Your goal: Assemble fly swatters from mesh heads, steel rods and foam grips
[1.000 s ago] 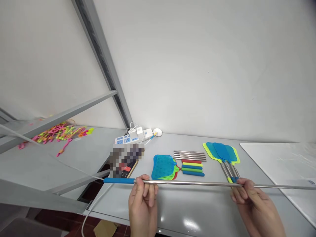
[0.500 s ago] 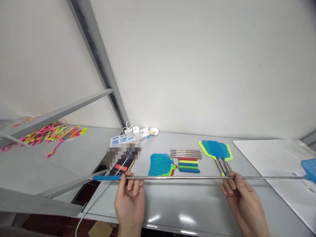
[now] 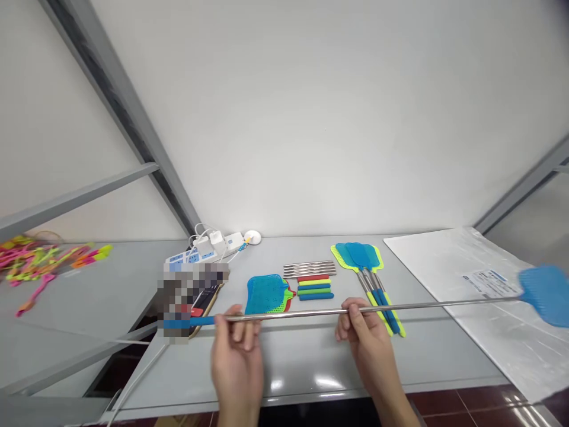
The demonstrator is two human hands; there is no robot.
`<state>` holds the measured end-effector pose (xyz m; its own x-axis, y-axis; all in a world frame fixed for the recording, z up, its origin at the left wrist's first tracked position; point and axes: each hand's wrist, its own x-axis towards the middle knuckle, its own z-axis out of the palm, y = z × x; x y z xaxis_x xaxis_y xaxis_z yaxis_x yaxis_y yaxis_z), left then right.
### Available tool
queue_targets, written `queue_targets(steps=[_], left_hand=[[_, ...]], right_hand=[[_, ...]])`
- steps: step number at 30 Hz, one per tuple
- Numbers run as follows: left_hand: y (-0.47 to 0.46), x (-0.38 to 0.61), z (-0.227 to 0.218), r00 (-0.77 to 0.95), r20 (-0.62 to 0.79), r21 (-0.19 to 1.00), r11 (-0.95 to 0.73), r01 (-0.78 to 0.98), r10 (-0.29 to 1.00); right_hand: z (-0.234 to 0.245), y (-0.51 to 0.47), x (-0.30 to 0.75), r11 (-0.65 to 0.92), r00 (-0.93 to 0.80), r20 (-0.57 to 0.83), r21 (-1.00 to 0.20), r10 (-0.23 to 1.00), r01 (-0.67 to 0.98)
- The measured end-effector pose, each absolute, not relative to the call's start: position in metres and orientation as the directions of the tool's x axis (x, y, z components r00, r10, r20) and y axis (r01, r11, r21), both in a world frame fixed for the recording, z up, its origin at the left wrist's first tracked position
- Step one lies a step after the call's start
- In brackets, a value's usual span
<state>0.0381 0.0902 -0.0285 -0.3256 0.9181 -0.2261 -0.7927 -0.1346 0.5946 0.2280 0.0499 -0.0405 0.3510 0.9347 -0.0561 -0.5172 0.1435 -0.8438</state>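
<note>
Both my hands hold one long extended fly swatter level above the grey table [image 3: 311, 362]. My left hand [image 3: 235, 350] is closed on its steel rod [image 3: 302, 312] just right of the blue foam grip [image 3: 195, 321]. My right hand [image 3: 362, 335] pinches the rod near its middle. The blue mesh head [image 3: 544, 293] hangs out at the far right, over a plastic sheet. Behind the rod lie a stack of loose swatter heads [image 3: 267, 293], coloured foam grips [image 3: 315, 287], short steel tubes [image 3: 310, 269] and several finished swatters [image 3: 367, 270].
A power strip [image 3: 195, 254] with plugged chargers and white cables sits at the back left. A dark device [image 3: 202, 302] lies beside a blurred patch. Bright plastic pieces [image 3: 44, 261] lie on the left shelf. A clear plastic sheet with a label [image 3: 484, 284] covers the right side.
The view has swung right and the swatter's blue head has come into sight. My right hand has slid left along the rod, closer to my left hand.
</note>
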Motion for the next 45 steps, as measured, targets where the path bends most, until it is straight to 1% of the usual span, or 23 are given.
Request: queue_targets(steps=[3, 6, 8, 12, 14, 16, 17, 19, 22, 25, 27, 29, 37, 43, 45], left_hand=[[0.075, 0.059, -0.034, -0.226, -0.266, 0.618, -0.015, -0.786, 0.937], [0.071, 0.057, -0.039, -0.193, -0.263, 0.653, 0.027, -0.757, 0.945], [0.074, 0.044, -0.039, -0.228, -0.252, 0.661, -0.005, -0.750, 0.940], [0.083, 0.024, -0.034, -0.359, -0.231, 0.666, -0.122, -0.736, 0.904], [0.081, 0.030, -0.031, -0.439, -0.270, 0.675, -0.157, -0.721, 0.857], [0.075, 0.047, -0.030, -0.489, -0.335, 0.673, -0.159, -0.723, 0.806], [0.070, 0.058, -0.030, -0.465, -0.372, 0.666, -0.118, -0.737, 0.803], [0.061, 0.077, -0.031, -0.354, -0.386, 0.639, -0.029, -0.768, 0.852], [0.055, 0.088, -0.030, -0.256, -0.332, 0.651, 0.024, -0.759, 0.908], [0.059, 0.076, -0.026, -0.269, -0.253, 0.668, -0.033, -0.743, 0.929], [0.064, 0.063, -0.022, -0.296, -0.206, 0.669, -0.086, -0.738, 0.933], [0.068, 0.053, -0.020, -0.325, -0.181, 0.673, -0.124, -0.729, 0.928], [0.079, 0.029, -0.017, -0.418, -0.222, 0.631, -0.197, -0.750, 0.881], [0.079, 0.036, -0.016, -0.481, -0.220, 0.624, -0.256, -0.738, 0.849], [0.073, 0.050, -0.020, -0.472, -0.239, 0.634, -0.231, -0.738, 0.849]], right_hand=[[-0.046, 0.049, 0.227, 0.182, 0.380, -0.035, -0.835, 0.924, -0.519], [-0.047, 0.049, 0.241, 0.196, 0.376, 0.003, -0.857, 0.927, -0.477], [-0.048, 0.050, 0.252, 0.207, 0.373, 0.027, -0.867, 0.928, -0.453], [-0.049, 0.051, 0.265, 0.241, 0.404, 0.052, -0.868, 0.913, -0.434], [-0.050, 0.052, 0.261, 0.253, 0.405, 0.065, -0.866, 0.912, -0.431], [-0.053, 0.053, 0.251, 0.233, 0.362, 0.079, -0.883, 0.929, -0.407], [-0.055, 0.053, 0.243, 0.209, 0.319, 0.082, -0.898, 0.944, -0.387], [-0.058, 0.053, 0.227, 0.149, 0.222, 0.076, -0.929, 0.972, -0.337], [-0.061, 0.055, 0.213, 0.091, 0.180, 0.036, -0.948, 0.983, -0.307], [-0.061, 0.055, 0.216, 0.078, 0.123, 0.038, -0.939, 0.992, -0.335], [-0.059, 0.055, 0.224, 0.114, 0.103, 0.081, -0.920, 0.991, -0.374], [-0.055, 0.054, 0.232, 0.151, 0.120, 0.113, -0.911, 0.986, -0.384], [-0.049, 0.054, 0.243, 0.202, 0.246, 0.114, -0.907, 0.963, -0.370], [-0.049, 0.056, 0.243, 0.181, 0.165, 0.140, -0.945, 0.976, -0.273], [-0.046, 0.057, 0.233, 0.175, 0.145, 0.142, -0.952, 0.979, -0.251]])
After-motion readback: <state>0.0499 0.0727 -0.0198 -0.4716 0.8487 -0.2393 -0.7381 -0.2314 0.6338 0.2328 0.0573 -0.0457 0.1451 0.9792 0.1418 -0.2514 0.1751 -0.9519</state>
